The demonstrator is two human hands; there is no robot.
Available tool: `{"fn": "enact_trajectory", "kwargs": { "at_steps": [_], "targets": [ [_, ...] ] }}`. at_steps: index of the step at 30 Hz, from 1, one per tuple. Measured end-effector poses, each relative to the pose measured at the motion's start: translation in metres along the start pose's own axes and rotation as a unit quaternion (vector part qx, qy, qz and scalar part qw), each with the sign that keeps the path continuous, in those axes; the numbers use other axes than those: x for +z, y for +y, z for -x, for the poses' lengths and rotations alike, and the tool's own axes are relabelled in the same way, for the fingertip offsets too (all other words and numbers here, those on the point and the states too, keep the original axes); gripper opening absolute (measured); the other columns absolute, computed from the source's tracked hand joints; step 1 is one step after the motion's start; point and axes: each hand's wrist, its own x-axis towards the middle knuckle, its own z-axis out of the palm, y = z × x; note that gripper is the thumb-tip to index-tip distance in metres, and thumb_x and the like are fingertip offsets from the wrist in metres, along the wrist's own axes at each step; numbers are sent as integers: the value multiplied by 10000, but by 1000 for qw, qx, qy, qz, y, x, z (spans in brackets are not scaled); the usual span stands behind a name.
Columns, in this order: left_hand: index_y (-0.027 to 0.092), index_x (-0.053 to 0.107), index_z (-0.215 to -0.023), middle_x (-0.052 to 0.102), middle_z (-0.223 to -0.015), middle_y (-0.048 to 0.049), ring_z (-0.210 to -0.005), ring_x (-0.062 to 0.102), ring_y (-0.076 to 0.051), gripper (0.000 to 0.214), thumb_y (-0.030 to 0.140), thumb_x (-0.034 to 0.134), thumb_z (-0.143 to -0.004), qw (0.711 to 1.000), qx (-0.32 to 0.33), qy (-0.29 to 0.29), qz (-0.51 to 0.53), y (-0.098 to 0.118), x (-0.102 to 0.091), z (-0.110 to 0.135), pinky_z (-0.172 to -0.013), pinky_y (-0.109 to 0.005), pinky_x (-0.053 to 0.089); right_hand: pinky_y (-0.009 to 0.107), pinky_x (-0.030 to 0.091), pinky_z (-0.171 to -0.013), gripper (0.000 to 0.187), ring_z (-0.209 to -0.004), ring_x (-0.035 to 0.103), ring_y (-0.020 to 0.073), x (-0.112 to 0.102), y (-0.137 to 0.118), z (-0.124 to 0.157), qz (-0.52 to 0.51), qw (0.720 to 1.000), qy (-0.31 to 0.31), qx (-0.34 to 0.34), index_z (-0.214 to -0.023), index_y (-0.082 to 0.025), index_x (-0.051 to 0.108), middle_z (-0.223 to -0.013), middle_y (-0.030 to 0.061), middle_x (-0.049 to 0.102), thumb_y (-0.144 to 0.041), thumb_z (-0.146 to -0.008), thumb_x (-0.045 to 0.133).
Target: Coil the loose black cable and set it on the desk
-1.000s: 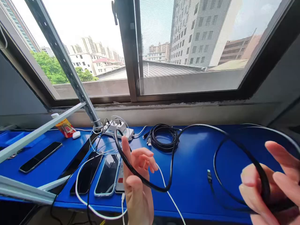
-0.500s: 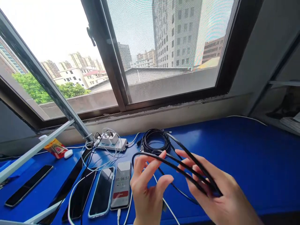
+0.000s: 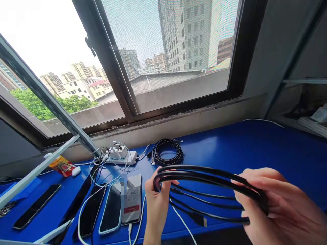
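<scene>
Several loops of a thick black cable (image 3: 201, 176) stretch between my two hands above the blue tabletop. My left hand (image 3: 158, 190) is closed around the left bend of the loops, thumb against the strands. At the right end, my right hand (image 3: 273, 200) grips the bundled strands between thumb and fingers. A flat black plug with a metal tip (image 3: 198, 218) hangs below the loops, between the hands. Beyond them, a second coiled black cable (image 3: 167, 152) lies on the table with its connectors showing at the edge of the coil.
Left of my hands lie a phone showing a timer (image 3: 132, 200), a light-cased phone (image 3: 110, 209) and other dark phones. Behind them a white power strip (image 3: 120, 154) sits among tangled cords. A metal bar (image 3: 46, 163) crosses the left side. The window (image 3: 163, 68) stands behind.
My left hand has closed on the cable loops. My right hand has moved right, drawing the loops out lengthwise, and the plug has come into view. The camera has shifted slightly.
</scene>
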Motion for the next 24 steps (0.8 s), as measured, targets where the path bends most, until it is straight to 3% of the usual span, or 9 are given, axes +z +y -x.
{"fn": "enact_trajectory", "kwargs": {
  "at_steps": [3,5,7,10,14,17,20,24],
  "targets": [
    [197,554,-435,562,-450,-10,-572,616,-178,533,628,644,-736,992,-37,18,118,3,0,2,-726,-302,501,185,506,-511,205,-617,586,114,5,6,-3,10,999,-3,38,-956,-288,649,-769,-15,623,-149,-806,627],
    [200,467,-383,466,-365,16,-468,571,-152,553,589,718,-685,980,-57,54,184,7,-1,2,-574,-261,495,202,528,-545,256,-634,595,118,7,11,-6,26,996,-34,76,-1037,-277,655,-845,5,649,-216,-789,637],
    [191,415,-362,393,-322,41,-332,437,-90,576,554,787,-610,972,-51,99,209,11,-2,2,-384,-199,378,199,530,-564,311,-658,596,123,8,13,-7,31,989,-70,125,-1060,-268,668,-847,11,655,-266,-750,650],
    [177,391,-351,347,-293,56,-263,309,-33,596,528,824,-562,969,-32,137,203,12,-2,3,-294,-156,219,144,444,-443,297,-518,519,93,10,8,-5,-2,974,-110,200,-988,-267,704,-578,-44,557,-263,-696,652],
    [190,398,-366,322,-284,56,-241,292,-50,584,573,777,-590,966,-85,113,217,9,5,6,-261,-170,171,149,339,-327,184,-320,364,52,16,-6,1,-79,935,-127,321,-817,-218,723,-412,-79,432,-325,-675,676],
    [194,421,-382,359,-310,38,-297,397,-84,552,587,716,-633,971,-120,85,189,0,12,3,-307,-179,279,138,284,-277,246,-247,308,41,17,-8,4,-130,909,-95,385,-760,-204,733,-330,-96,332,-428,-659,749],
    [180,506,-407,497,-403,-16,-437,527,-124,533,640,674,-616,983,-161,46,82,-13,15,-2,-435,-202,409,119,269,-244,245,-205,271,35,12,2,3,-195,911,-69,356,-786,-237,753,-280,-103,288,-443,-659,793],
    [190,515,-401,498,-395,-30,-371,467,-125,603,767,606,-553,967,-253,1,-4,-30,15,-1,-400,-235,368,108,282,-244,119,-195,256,30,4,8,4,-229,914,-60,331,-800,-315,754,-270,-99,303,-386,-709,786]
  ]
}}
